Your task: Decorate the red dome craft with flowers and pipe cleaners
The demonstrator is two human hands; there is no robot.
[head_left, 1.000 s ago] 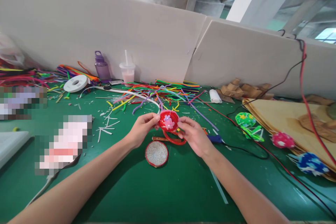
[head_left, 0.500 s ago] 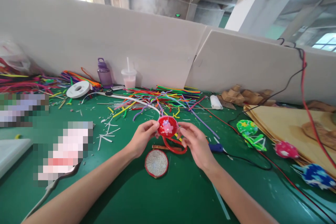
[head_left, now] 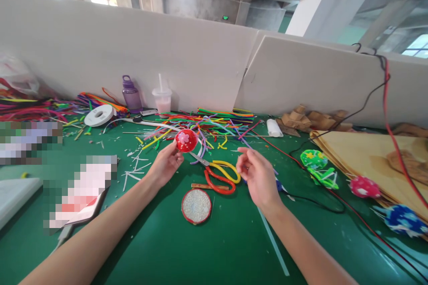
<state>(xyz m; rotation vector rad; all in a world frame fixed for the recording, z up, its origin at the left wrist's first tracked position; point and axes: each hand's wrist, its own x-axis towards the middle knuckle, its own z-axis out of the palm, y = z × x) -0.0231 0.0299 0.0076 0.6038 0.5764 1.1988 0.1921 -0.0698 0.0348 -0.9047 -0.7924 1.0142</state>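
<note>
My left hand point(head_left: 163, 164) holds up a small red dome with a pink flower on it point(head_left: 186, 140), pinched between thumb and fingers above the green table point(head_left: 214, 240). My right hand point(head_left: 257, 176) hovers apart from it, to the right, fingers loosely curled with the fingertips pinched; whether anything is between them cannot be made out. Between the hands lie scissors with red and yellow handles point(head_left: 217, 176). A round white beaded disc with a red rim point(head_left: 196, 205) lies on the table just below them.
A heap of coloured pipe cleaners point(head_left: 207, 122) spreads behind the hands. A purple bottle point(head_left: 130, 93), a pink drink cup point(head_left: 162, 97) and a tape roll point(head_left: 98, 116) stand by the white partition. Finished green, pink and blue pieces point(head_left: 316, 160) and cables point(head_left: 334, 200) lie right.
My left hand has carried the red dome up and to the left. My right hand has let go of it and drawn back right, uncovering the scissors.
</note>
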